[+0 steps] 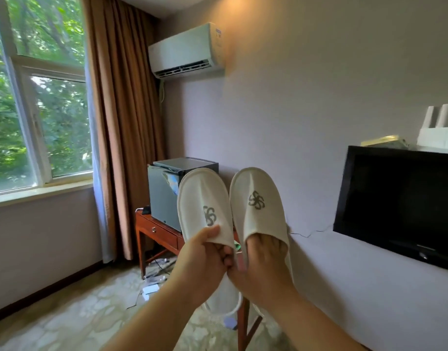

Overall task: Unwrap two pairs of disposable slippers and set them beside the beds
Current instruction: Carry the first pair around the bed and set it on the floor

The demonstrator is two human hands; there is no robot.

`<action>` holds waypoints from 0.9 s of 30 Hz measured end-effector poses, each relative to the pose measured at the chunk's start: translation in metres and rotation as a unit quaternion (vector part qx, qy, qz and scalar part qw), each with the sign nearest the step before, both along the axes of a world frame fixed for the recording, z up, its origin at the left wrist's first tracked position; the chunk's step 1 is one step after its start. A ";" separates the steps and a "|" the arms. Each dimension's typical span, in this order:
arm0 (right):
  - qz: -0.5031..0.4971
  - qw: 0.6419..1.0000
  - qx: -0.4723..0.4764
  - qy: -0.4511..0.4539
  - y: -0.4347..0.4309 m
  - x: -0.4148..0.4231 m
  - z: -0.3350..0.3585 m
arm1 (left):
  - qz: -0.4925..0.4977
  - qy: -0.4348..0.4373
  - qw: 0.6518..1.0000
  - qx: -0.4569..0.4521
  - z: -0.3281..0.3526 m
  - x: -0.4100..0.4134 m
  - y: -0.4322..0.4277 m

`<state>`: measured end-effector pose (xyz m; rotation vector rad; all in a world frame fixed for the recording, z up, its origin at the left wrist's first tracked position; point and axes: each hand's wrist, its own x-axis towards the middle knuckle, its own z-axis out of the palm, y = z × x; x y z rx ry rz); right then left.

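Observation:
Two white disposable slippers with a grey pinwheel logo are held up side by side in the middle of the head view, toes pointing up. My left hand [205, 259] pinches the opening edge of the left slipper [202, 198], thumb on top. The fingers of my right hand [263, 264] are pushed inside the right slipper [258, 198], and its thumb presses the sole from outside. Both slippers are bare of wrapping. The heel ends hang down behind my wrists. No bed is in view.
A red-brown wooden desk [154, 231] carries a small grey fridge [167, 193] just behind the slippers. Cables and white items [152, 287] lie on the patterned carpet. A black TV [400, 203] hangs on the right wall. Window and brown curtain [121, 122] stand left.

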<state>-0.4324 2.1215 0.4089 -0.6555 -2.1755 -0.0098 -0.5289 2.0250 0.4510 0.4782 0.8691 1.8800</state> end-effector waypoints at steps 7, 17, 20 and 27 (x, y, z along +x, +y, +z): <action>0.077 0.992 0.051 0.082 0.087 -0.093 -0.003 | 0.007 -0.090 0.996 0.021 0.009 -0.066 0.053; 0.226 0.969 0.028 0.099 0.103 -0.253 -0.003 | 0.175 -0.171 0.970 0.002 0.022 -0.178 0.054; 0.245 0.963 0.005 0.112 0.096 -0.308 0.000 | 0.208 -0.206 0.956 0.001 0.022 -0.225 0.045; 0.288 0.949 0.046 0.117 0.070 -0.447 0.007 | 0.214 -0.210 0.953 -0.034 0.015 -0.364 0.025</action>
